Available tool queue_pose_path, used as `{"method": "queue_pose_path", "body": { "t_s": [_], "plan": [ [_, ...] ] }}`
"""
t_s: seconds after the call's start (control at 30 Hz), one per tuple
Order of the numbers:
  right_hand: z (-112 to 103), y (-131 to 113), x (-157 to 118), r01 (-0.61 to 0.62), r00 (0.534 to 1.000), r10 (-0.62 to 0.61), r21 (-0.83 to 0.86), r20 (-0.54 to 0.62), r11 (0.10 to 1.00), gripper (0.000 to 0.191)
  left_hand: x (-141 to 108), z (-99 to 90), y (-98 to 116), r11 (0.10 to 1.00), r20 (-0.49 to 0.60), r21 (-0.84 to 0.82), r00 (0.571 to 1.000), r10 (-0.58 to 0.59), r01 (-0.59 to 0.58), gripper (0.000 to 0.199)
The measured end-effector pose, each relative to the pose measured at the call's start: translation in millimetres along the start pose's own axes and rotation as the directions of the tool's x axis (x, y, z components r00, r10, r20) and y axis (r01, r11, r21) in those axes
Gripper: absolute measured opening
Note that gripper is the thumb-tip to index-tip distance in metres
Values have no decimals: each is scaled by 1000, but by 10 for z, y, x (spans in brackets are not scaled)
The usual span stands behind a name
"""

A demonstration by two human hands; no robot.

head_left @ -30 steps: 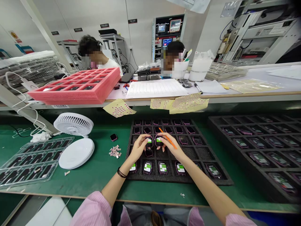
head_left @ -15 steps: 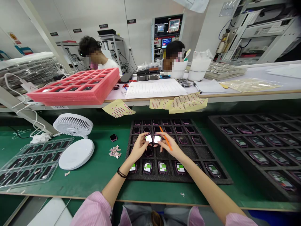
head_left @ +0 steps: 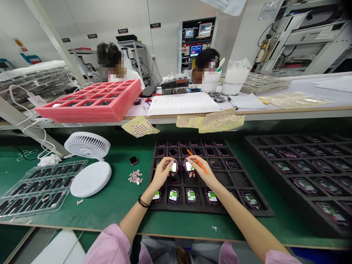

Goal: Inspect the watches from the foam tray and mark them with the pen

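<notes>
Over the middle of a black foam tray (head_left: 258,205), my left hand (head_left: 162,171) grips a watch with a lit screen (head_left: 173,167). My right hand (head_left: 202,169) grips a second lit watch (head_left: 189,166), and an orange stick (head_left: 202,166) lies across its fingers. A narrow gap separates the two held watches. Lit watches with green and white screens (head_left: 191,195) sit in the tray's front row. Dark-screened watches (head_left: 197,151) fill slots behind my hands. Some slots at the right of the tray hold no watch.
Another foam tray (head_left: 275,176) of watches stands at the right. To the left are a white fan (head_left: 90,179), a clear tray (head_left: 59,194), a lone watch (head_left: 133,160) and small tabs (head_left: 135,177). A pink foam tray (head_left: 115,110) rests on the shelf; two people sit beyond.
My hands have moved slightly apart, widening the gap between the held watches. Green now shows on both held screens, which were mostly white. The view has shifted slightly.
</notes>
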State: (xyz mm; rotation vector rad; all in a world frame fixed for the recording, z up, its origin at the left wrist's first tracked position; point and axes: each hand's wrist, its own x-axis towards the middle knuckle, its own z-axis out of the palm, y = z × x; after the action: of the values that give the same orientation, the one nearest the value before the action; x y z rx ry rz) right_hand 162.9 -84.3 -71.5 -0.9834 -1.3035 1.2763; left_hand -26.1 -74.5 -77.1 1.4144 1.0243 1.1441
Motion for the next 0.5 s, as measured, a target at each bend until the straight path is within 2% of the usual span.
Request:
{"method": "queue_pose_path", "body": {
  "t_s": [0.2, 0.5],
  "plan": [
    [-8, 13, 4, 1, 1000, -1, -32, 22, 999, 22, -9, 21, 0, 1000, 38, -6, 999, 24, -24, 32],
    [-6, 57, 13, 29, 993, -26, -28, 112, 999, 44, -2, 15, -74, 997, 71, 26, 995, 77, -79, 43]
  ]
}}
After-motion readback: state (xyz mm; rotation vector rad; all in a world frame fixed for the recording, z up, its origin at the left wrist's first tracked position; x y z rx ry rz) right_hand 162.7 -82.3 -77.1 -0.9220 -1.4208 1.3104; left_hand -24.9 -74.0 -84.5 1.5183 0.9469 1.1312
